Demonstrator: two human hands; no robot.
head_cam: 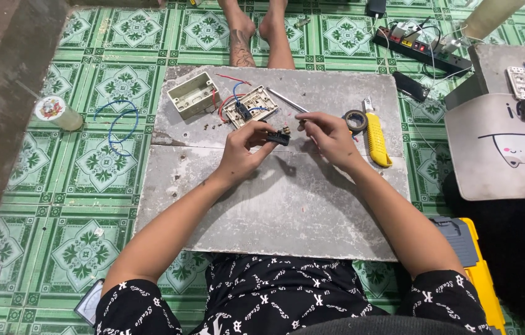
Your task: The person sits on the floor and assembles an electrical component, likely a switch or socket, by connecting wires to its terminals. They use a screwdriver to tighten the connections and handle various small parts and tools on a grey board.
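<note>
2 hands meet over the grey board (275, 211): the left hand (241, 152) pinches a small black switch module (279, 137), and the right hand (327, 136) is closed on it from the right. Farther off lie a wired switch plate (251, 107), a beige box (193, 94), a tape roll (355, 120) and a yellow knife (376, 138).

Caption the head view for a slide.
Both hands hold a small black part over a grey board.
</note>
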